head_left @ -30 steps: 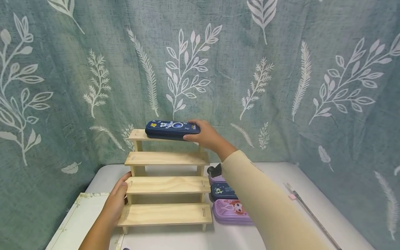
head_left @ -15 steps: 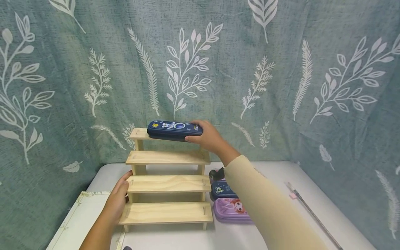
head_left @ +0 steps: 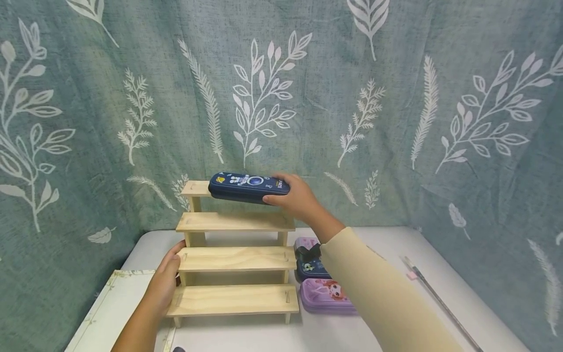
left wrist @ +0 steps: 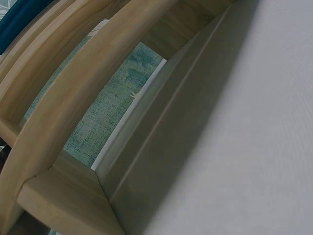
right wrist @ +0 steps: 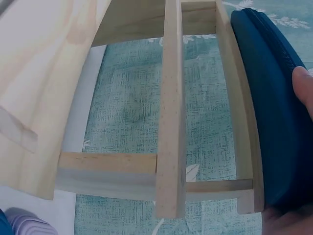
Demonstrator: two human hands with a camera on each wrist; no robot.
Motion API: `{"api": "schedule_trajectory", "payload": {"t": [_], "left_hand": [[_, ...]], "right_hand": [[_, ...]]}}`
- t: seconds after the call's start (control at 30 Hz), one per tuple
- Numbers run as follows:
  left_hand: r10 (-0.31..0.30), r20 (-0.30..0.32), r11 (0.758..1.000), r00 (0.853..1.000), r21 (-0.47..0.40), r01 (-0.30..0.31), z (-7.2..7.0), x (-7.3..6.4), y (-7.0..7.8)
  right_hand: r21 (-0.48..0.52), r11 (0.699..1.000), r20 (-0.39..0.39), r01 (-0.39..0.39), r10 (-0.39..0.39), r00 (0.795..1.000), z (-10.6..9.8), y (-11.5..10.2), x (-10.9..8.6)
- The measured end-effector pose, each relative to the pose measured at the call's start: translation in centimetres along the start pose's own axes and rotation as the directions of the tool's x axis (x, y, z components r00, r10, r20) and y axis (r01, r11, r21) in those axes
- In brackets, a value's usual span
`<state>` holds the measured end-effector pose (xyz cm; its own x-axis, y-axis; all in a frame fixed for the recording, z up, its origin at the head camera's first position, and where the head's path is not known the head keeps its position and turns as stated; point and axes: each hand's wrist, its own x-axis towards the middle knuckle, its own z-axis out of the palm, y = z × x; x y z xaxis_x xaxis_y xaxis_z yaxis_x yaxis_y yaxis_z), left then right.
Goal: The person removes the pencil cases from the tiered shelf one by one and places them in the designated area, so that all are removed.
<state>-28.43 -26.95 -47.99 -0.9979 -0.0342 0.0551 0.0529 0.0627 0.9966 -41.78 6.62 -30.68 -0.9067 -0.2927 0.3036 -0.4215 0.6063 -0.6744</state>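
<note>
My right hand (head_left: 295,195) grips the right end of a dark blue pencil case (head_left: 239,188) with an astronaut and planets on its lid. The case lies over the top step of a wooden four-tier stand (head_left: 237,259), its long side roughly along the step. In the right wrist view the zipped side of the pencil case (right wrist: 269,107) shows close along the top board, with the thumb (right wrist: 304,85) on it. My left hand (head_left: 166,276) holds the stand's left side near the lower steps. The left wrist view shows the stand's boards (left wrist: 83,83) but not the hand.
Right of the stand lie a pink-purple pencil case (head_left: 327,296), a dark blue one (head_left: 310,269) and another pinkish one (head_left: 305,242) behind. A long brush (head_left: 444,305) lies at far right. A white floral-edged board (head_left: 116,303) lies at left; a patterned curtain hangs behind.
My right hand has shifted the astronaut pencil case slightly right and toward me along the top step. The left hand stays on the stand.
</note>
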Motion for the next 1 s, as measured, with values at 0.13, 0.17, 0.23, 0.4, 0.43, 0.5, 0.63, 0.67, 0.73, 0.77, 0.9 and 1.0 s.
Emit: {"api": "schedule_trajectory", "payload": {"t": [0.13, 0.17, 0.23, 0.4, 0.43, 0.5, 0.63, 0.67, 0.73, 0.77, 0.9, 1.0], "left_hand": [[-0.002, -0.005, 1.0, 1.0, -0.005, 0.002, 0.0, 0.0, 0.2], [-0.002, -0.005, 1.0, 1.0, -0.006, 0.002, 0.0, 0.0, 0.2], [-0.001, -0.003, 1.0, 1.0, -0.007, 0.001, 0.1, -0.1, 0.3], [0.009, 0.0, 1.0, 1.0, -0.006, -0.009, 0.2, -0.2, 0.5], [0.011, 0.001, 1.0, 1.0, -0.004, -0.011, 0.2, -0.3, 0.5], [0.012, 0.002, 1.0, 1.0, -0.002, -0.012, 0.2, -0.2, 0.5], [0.015, 0.011, 1.0, 1.0, 0.0, -0.015, 0.3, -0.1, 0.5], [0.015, 0.011, 1.0, 1.0, 0.0, -0.015, 0.3, -0.1, 0.5], [0.01, 0.008, 1.0, 1.0, -0.003, -0.01, 0.3, 0.0, 0.4], [0.008, 0.006, 1.0, 1.0, -0.004, -0.008, 0.3, 0.0, 0.4], [0.003, 0.002, 1.0, 1.0, -0.01, -0.003, 0.2, -0.1, 0.2], [0.012, 0.004, 1.0, 1.0, -0.003, -0.012, 0.2, -0.1, 0.1]], "right_hand": [[0.018, 1.0, 0.013, -0.003, 0.002, 1.0, -0.5, -0.1, -0.6], [0.024, 1.0, 0.018, -0.002, 0.001, 1.0, -0.6, -0.1, -0.8], [0.036, 0.999, 0.023, 0.0, -0.001, 1.0, -0.8, 0.0, -1.2], [0.064, 0.998, 0.024, 0.025, -0.027, 0.999, -1.2, 0.4, -2.4], [0.066, 0.997, 0.025, 0.029, -0.031, 0.999, -1.3, 0.5, -2.8], [0.068, 0.997, 0.028, 0.036, -0.038, 0.999, -1.5, 0.6, -3.5], [0.055, 0.997, 0.03, 0.049, -0.051, 0.998, -1.8, 0.9, -5.1], [0.043, 0.997, 0.028, 0.057, -0.058, 0.998, -1.9, 1.0, -5.5], [0.03, 0.997, 0.025, 0.064, -0.065, 0.998, -1.9, 1.1, -6.2], [0.029, 0.997, 0.026, 0.07, -0.071, 0.997, -1.9, 1.2, -6.6], [0.029, 0.996, 0.028, 0.083, -0.083, 0.996, -2.1, 1.7, -8.0], [0.03, 0.996, 0.031, 0.082, -0.083, 0.996, -2.3, 2.1, -9.0]]}}
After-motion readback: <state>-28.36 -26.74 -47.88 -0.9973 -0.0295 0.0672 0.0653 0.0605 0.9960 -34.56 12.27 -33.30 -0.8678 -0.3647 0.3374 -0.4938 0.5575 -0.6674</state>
